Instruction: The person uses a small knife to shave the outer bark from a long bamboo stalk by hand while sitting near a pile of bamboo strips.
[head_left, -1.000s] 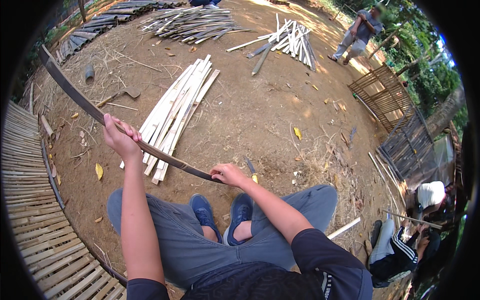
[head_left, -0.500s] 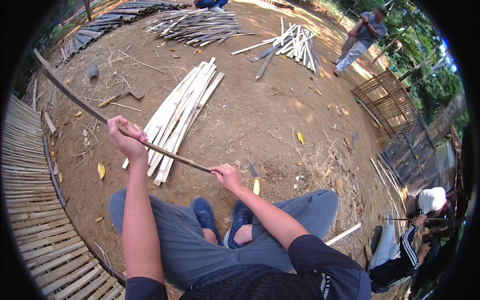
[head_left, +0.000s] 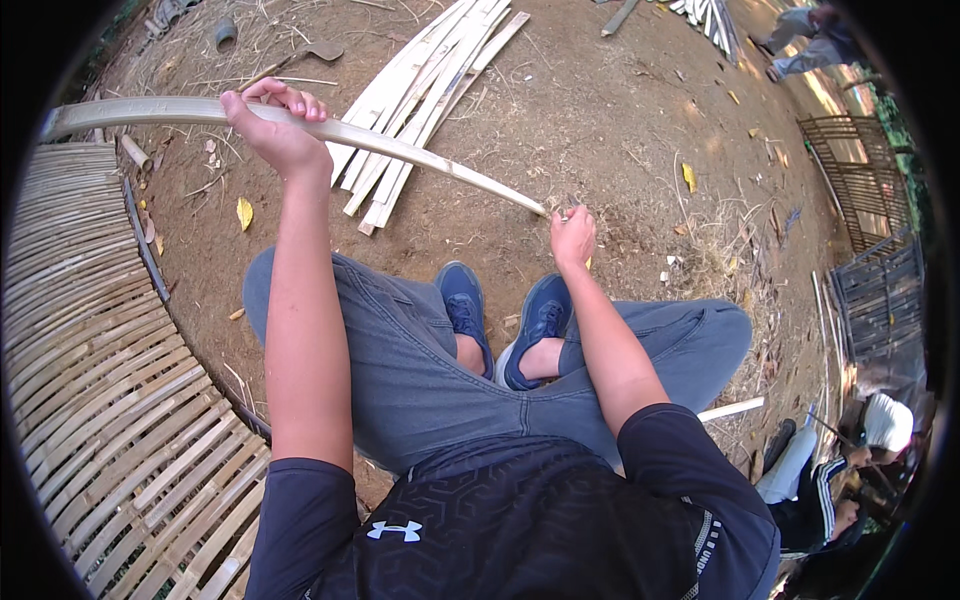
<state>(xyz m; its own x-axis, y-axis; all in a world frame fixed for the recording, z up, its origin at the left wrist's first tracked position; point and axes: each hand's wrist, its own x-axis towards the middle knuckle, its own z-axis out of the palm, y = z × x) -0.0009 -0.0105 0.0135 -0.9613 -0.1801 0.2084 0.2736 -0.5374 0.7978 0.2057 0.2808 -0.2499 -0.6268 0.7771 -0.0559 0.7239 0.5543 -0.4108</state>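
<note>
My left hand [head_left: 285, 125] is closed around a long bamboo strip [head_left: 400, 150], its pale inner face turned up. The strip runs from the far left edge down toward my right hand, bending slightly. My right hand [head_left: 573, 238] is low at the ground just past my right shoe, fingers curled round a knife. Only a bit of the knife's yellow handle [head_left: 589, 263] shows beside the hand; the blade is mostly hidden. The strip's right end stops just short of my right fingers. Behind the held strip lies a pile of pale split bamboo strips [head_left: 440, 85] on the dirt.
A slatted bamboo platform [head_left: 120, 350] borders my left side. A hooked blade tool [head_left: 322, 50] lies at the far left. Bamboo lattice panels [head_left: 862, 180] stand at the right. A person [head_left: 820, 500] sits at the lower right; another person [head_left: 815, 45] is at the far right.
My right hand has let go of the strip's end and closed on the knife lying on the ground. The strip has turned its pale face up. My view has tilted down.
</note>
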